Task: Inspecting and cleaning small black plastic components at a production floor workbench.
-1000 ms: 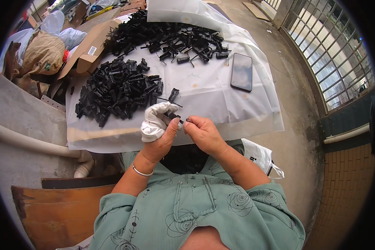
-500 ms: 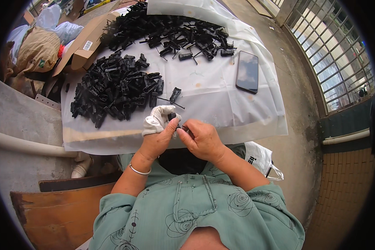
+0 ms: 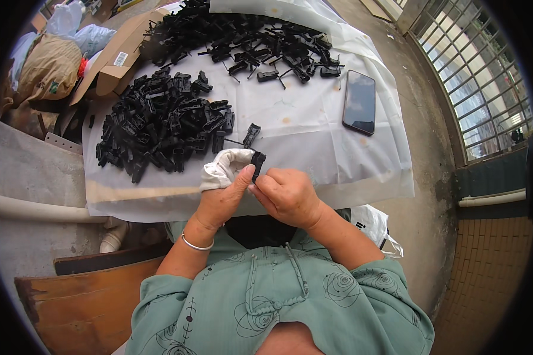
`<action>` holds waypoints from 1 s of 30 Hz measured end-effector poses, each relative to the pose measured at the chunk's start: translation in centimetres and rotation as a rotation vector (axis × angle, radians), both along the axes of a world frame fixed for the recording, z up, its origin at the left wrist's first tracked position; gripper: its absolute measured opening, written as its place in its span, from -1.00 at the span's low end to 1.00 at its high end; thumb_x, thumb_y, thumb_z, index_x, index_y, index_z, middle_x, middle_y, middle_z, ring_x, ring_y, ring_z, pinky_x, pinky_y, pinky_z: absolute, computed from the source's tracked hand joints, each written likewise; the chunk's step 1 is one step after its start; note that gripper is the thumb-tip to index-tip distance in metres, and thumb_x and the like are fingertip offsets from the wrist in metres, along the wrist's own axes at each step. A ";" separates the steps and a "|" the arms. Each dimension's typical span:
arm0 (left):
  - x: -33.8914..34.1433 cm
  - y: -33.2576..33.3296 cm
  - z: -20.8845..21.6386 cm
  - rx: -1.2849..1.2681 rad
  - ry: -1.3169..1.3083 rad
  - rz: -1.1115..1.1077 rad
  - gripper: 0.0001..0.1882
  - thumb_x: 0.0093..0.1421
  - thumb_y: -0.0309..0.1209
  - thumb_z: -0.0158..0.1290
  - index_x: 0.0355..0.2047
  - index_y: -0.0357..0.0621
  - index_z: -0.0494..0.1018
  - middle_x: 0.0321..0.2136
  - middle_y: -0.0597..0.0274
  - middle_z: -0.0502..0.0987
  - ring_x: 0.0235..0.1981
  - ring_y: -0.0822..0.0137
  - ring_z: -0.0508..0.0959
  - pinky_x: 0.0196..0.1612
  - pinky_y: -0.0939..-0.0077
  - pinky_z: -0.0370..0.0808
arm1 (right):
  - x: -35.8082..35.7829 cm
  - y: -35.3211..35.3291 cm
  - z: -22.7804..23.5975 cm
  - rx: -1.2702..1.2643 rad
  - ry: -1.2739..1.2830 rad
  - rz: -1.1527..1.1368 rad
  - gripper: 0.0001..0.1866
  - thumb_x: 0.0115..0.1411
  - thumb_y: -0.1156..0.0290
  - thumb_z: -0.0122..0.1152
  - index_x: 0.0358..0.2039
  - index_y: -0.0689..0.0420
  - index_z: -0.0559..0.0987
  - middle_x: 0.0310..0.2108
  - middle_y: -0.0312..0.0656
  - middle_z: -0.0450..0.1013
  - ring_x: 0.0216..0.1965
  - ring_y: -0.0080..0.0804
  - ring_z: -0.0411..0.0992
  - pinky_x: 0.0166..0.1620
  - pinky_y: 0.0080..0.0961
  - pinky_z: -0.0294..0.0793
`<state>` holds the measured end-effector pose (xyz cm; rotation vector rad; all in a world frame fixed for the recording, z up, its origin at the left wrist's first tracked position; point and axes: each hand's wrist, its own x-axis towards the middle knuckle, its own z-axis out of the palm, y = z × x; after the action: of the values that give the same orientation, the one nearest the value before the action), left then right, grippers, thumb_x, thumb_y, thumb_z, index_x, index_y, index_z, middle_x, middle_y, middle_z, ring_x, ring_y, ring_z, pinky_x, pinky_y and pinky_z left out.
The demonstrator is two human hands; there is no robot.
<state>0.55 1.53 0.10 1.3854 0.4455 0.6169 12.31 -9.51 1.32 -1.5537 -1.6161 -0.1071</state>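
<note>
My left hand [image 3: 224, 192] wears a white cloth glove over its fingers, with the thumb bare. It grips a small black plastic part [image 3: 258, 161] between thumb and fingers, and the part stands up out of the grip. Close against its lower end is my right hand [image 3: 290, 194], bare and closed in a pinch; whatever lies between those fingertips is hidden. Just beyond the held part, a similar black part with thin rods [image 3: 251, 135] lies alone on the white sheet [image 3: 314, 142].
A dense pile of black parts [image 3: 160, 127] covers the table's left side. Behind it spreads a larger heap of parts with thin rods [image 3: 219, 35]. A phone [image 3: 359, 102] lies at the right. Cardboard [image 3: 115, 68] and bags [image 3: 56, 65] stand at the far left.
The black part has turned upward and now shows more above my left thumb. My right hand has shifted slightly, its fingers curled more tightly. The view has moved a little.
</note>
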 end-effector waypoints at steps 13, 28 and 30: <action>-1.3 -1.4 2.6 -0.046 0.113 -0.301 -0.71 0.18 -0.48 0.00 -0.08 -0.29 0.38 -0.28 0.29 0.48 -0.29 0.52 0.42 -0.22 0.64 0.42 | -0.7 -2.3 2.0 0.032 0.001 0.188 -0.81 -0.04 0.47 0.25 -0.56 0.13 0.37 -0.67 -0.23 0.27 -0.68 -0.23 0.29 -0.60 -0.37 0.27; -2.5 -3.6 4.5 -0.066 0.100 -0.279 -0.68 0.15 -0.54 -0.01 -0.06 -0.27 0.31 -0.33 0.30 0.44 -0.52 0.63 0.35 -0.49 0.74 0.35 | -1.9 -3.4 2.1 0.023 0.461 -0.111 -0.78 0.01 0.43 0.30 -0.59 0.19 0.41 -0.70 -0.29 0.27 -0.69 -0.60 0.17 -0.60 -0.63 0.18; -2.3 -4.1 4.3 0.036 -0.010 -0.273 -0.66 0.12 -0.58 0.00 -0.06 -0.28 0.30 -0.31 0.29 0.43 -0.43 0.62 0.36 -0.40 0.72 0.36 | -1.9 -3.4 2.1 -0.036 0.553 -0.149 -0.76 0.03 0.40 0.29 -0.60 0.19 0.41 -0.70 -0.32 0.25 -0.67 -0.66 0.14 -0.60 -0.66 0.17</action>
<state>-1.74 -2.57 4.39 1.4459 0.2321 0.4092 10.42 -12.89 3.44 -1.5562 -1.0733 0.2530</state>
